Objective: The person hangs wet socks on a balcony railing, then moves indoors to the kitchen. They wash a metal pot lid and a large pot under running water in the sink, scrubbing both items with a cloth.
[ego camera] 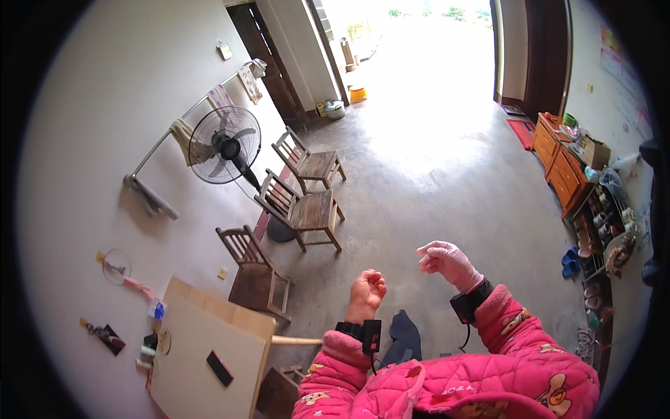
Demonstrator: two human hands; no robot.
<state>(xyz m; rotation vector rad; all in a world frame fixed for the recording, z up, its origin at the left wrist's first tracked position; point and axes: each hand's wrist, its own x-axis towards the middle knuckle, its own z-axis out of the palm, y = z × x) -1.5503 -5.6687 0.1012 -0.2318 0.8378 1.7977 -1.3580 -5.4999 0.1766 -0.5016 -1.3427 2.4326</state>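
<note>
My bare left hand (368,292) is raised over the floor, its fingers curled in and nothing visible in it. To its right my right hand (444,262), in a thin pale glove, has its fingers bent; whether something small sits between them I cannot tell. The two hands are apart. Each wrist wears a black strap with a small box, below pink quilted sleeves. A dark-clad leg or foot (404,335) shows beneath and between the hands.
At left stand several wooden chairs (314,209), a pedestal fan (229,147) and a table (209,335) with a phone (220,368) on it. Orange drawers (565,173), a shoe rack (602,225) and blue slippers (570,262) line the right wall. A bright doorway lies ahead.
</note>
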